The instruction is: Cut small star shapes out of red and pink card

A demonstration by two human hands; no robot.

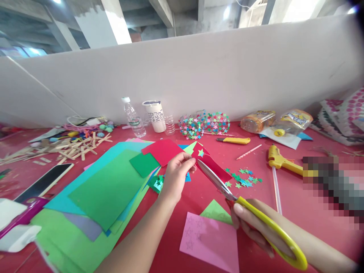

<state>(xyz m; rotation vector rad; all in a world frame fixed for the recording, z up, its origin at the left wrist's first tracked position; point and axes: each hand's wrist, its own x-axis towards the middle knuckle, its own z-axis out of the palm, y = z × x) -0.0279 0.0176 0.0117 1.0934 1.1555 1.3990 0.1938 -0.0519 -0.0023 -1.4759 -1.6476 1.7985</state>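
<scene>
My right hand (251, 223) is wrapped around the yellow-handled scissors (214, 179), whose blades point up and left and look nearly together. Their tips reach the fingertips of my left hand (176, 172). Thumb and finger of that hand are pinched; what they hold is too small to make out, perhaps a bit of red paper. Just behind lies red paper (217, 167) with a small light-green star (200, 152) near it. Below the scissors rests a pink sheet (210, 240) with pencilled stars, partly over a green piece (217, 212).
Loose paper stars (244, 178) lie right of centre, near a yellow utility knife (234, 140) and a glue gun (280, 161). Coloured sheets (108, 185) spread at left, beside a phone (45, 182) and wooden sticks (82, 146). A bottle (135, 121) and cup (156, 117) stand behind.
</scene>
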